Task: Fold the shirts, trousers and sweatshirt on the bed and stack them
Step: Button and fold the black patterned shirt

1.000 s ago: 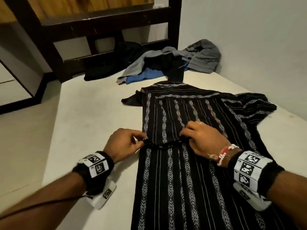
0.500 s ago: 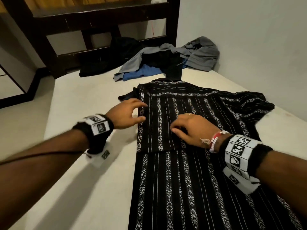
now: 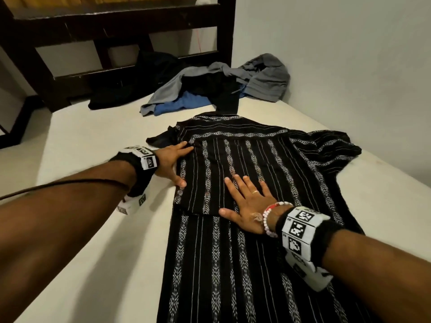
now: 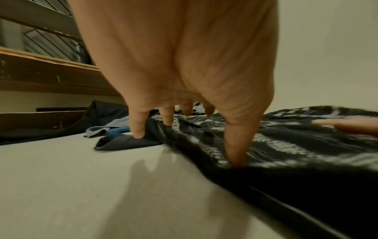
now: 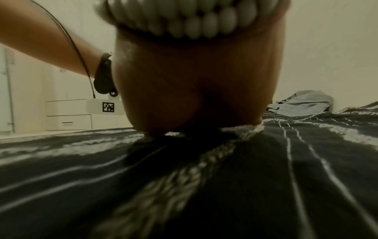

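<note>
While the patterned shirt (image 3: 245, 173) lies spread across the bed (image 3: 93, 229), both hands are flat on it w/ fingers straight, gripping nothing: left hand (image 3: 171, 160) presses the shirt's left edge, fingertips on the tucked sleeve, thumb on the folded panel's side; right hand (image 3: 248, 206) is palm-down on the shirt's middle, thumb at the panel's lower edge. One side of the shirt is folded over its body; the other sleeve (image 3: 331, 150) lies spread out to the shirt's right, towards the wall, so this garment looks approx. a third folded. Beyond the shirt's collar, near the footboard (image 3: 116, 22), an unfolded heap waits: grey sweatshirt (image 3: 263, 78), blue garment (image 3: 184, 103), dark pieces (image 3: 130, 89) which I can't sort into shirts vs. trousers. No folded stack is visible anywhere on the bed, so by my reckoning most of the job remains: finish this shirt, fold the rest, then stack.
</note>
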